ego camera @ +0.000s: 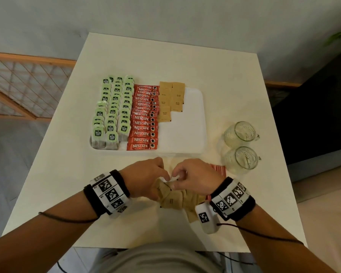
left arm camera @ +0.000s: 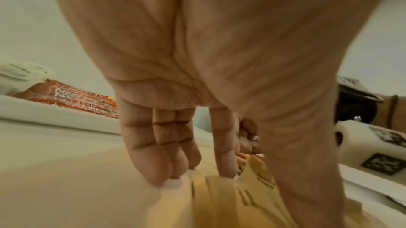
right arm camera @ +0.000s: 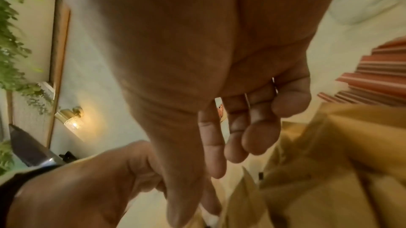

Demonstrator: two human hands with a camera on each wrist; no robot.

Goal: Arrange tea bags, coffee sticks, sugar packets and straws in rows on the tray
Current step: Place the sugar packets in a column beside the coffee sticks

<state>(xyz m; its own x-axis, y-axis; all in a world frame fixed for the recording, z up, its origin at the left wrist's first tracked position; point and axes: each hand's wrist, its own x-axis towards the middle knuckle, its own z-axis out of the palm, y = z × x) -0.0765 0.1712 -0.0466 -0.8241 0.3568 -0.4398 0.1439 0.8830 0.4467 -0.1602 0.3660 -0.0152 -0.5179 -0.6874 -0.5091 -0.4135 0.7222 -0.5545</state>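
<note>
On the white tray lie three columns of green tea bags, a row of red coffee sticks and a few brown sugar packets. A loose pile of sugar packets sits on the table in front of the tray. Both hands meet over this pile. My left hand pinches a packet between index finger and thumb, while its other fingers touch the pile. My right hand pinches a packet edge between thumb and index. Red-striped straws lie partly hidden beneath it.
Two glass mugs stand to the right of the tray, close to the straws. The tray's right half is bare white. The white table ends just in front of my body.
</note>
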